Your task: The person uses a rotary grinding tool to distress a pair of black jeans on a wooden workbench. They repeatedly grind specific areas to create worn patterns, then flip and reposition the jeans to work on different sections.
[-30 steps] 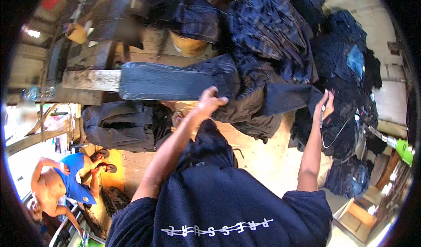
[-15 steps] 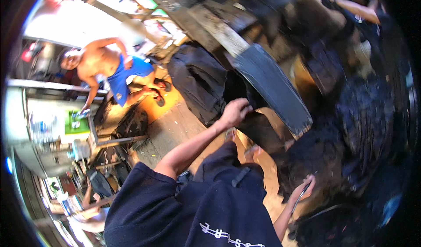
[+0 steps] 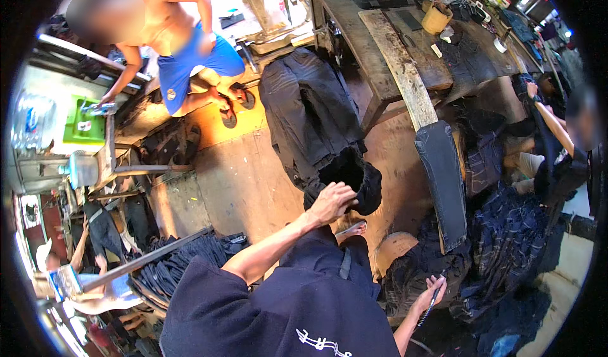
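Note:
My left hand (image 3: pixel 334 203) is at the near rim of a pair of black trousers (image 3: pixel 304 116), fingers bent over the cloth edge. The garment stretches away from me with faint lighter lines on it, and its dark opening gapes beside my fingers. At the lower right, my right hand (image 3: pixel 429 292) is closed around a slim, pen-like tool (image 3: pixel 434 299) with a dark cord or hose trailing down. Between that hand and the table, a long narrow board (image 3: pixel 405 84) slants down, its near end wrapped in a black padded cover (image 3: pixel 442 183).
A wooden table (image 3: pixel 361 46) carries the board's far end and a tan cup-like container (image 3: pixel 436 19). Dark garments (image 3: pixel 506 249) are heaped at right, with more under a rail (image 3: pixel 152 259) at left. One person (image 3: pixel 180 40) sits at upper left; another person's arm (image 3: pixel 554 129) is at right.
My view has swung, so the table, board and clothing heaps show more fully. The trousers appear more upright in view, their opening nearer me. My right hand still grips the slim tool.

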{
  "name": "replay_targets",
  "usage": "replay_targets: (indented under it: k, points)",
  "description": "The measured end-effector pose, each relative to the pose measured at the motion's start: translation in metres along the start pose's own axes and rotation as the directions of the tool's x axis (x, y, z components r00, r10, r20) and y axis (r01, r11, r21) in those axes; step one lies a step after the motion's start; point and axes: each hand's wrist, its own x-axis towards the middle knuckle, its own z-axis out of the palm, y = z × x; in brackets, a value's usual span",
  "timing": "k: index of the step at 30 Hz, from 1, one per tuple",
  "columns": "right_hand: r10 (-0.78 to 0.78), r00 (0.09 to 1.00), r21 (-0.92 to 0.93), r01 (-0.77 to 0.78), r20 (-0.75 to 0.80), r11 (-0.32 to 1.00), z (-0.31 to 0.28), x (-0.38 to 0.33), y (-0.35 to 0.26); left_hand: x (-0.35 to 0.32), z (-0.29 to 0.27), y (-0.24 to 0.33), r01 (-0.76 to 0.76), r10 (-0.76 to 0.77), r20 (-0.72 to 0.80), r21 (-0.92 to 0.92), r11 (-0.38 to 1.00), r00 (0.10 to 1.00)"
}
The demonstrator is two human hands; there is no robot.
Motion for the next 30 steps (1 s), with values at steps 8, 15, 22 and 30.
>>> replay_targets:
  k: [8,15,22,30]
  points:
    - [0.062,0.995,-0.108,-0.069,-0.073,0.992,0.038,-0.064,-0.054,0.136,-0.158,-0.174,0.073,-0.061,-0.118,0.096,0.993,0.991]
    - [0.175,0.984,-0.062,-0.174,0.023,0.983,0.055,-0.102,-0.037,0.214,-0.246,-0.358,0.329,-0.132,-0.527,0.300,0.896,0.839]
    - [0.254,0.962,0.033,-0.252,-0.096,0.967,0.048,-0.144,0.040,0.047,-0.016,-0.311,0.098,-0.309,0.451,0.433,0.896,0.837]
    - [0.116,0.736,-0.022,-0.175,-0.667,0.984,-0.028,-0.062,0.125,0.022,0.157,-0.058,0.699,-0.189,0.933,-0.086,0.710,0.306]
